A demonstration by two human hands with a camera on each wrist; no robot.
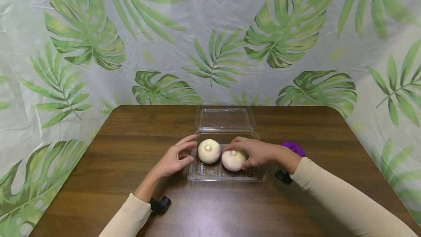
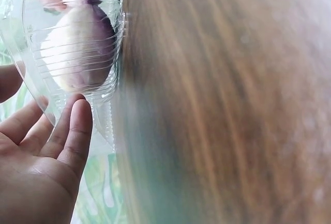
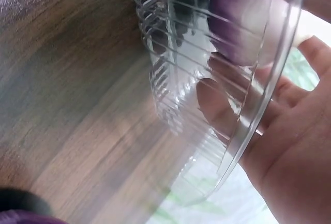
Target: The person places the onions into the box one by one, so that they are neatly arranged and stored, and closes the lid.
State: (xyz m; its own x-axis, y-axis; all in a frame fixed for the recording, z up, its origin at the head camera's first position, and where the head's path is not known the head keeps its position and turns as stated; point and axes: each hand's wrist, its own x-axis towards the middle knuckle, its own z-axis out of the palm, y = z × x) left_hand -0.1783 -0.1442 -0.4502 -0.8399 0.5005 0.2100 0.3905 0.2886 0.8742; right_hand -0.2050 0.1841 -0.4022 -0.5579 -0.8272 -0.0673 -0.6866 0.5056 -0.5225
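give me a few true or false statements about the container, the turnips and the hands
1. The clear plastic container has its lid open. True.
2. Three turnips lie in the container. False: there are two, the left turnip and the right turnip.
3. The right hand reaches into the container and grips the right turnip. True.
4. The left hand lifts the left turnip clear of the container. False: it rests at the container's left edge, and that turnip sits inside.
5. A purple object lies on the wooden table behind the right wrist. True.
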